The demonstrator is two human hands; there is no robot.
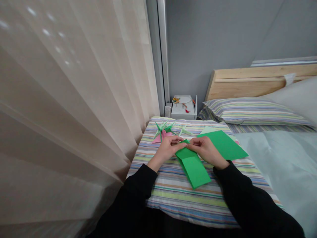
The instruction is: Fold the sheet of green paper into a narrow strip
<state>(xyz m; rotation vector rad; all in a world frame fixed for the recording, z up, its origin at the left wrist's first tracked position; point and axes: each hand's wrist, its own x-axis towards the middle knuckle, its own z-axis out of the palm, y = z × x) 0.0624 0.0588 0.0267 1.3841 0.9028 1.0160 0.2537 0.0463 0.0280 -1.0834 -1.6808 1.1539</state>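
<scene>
A folded strip of green paper (195,169) slants across the striped cloth, its near end toward me and a crease running across its upper part. My left hand (171,145) pinches the far left edge of the strip between thumb and fingers. At the far right edge, my right hand (201,147) grips the same paper, thumb and fingers pressed together. The two thumbs almost meet. Just beyond my left hand stand folded paper cranes, green (170,128) and pink (158,138), and a pale green one (184,131) lies to their right.
Flat green paper sheets (226,145) lie right of my right hand, over a paler sheet (206,130). Striped cloth (170,191) covers the surface. A curtain (99,82) hangs close on the left. The bed (284,152) is at right, a white nightstand (183,112) behind.
</scene>
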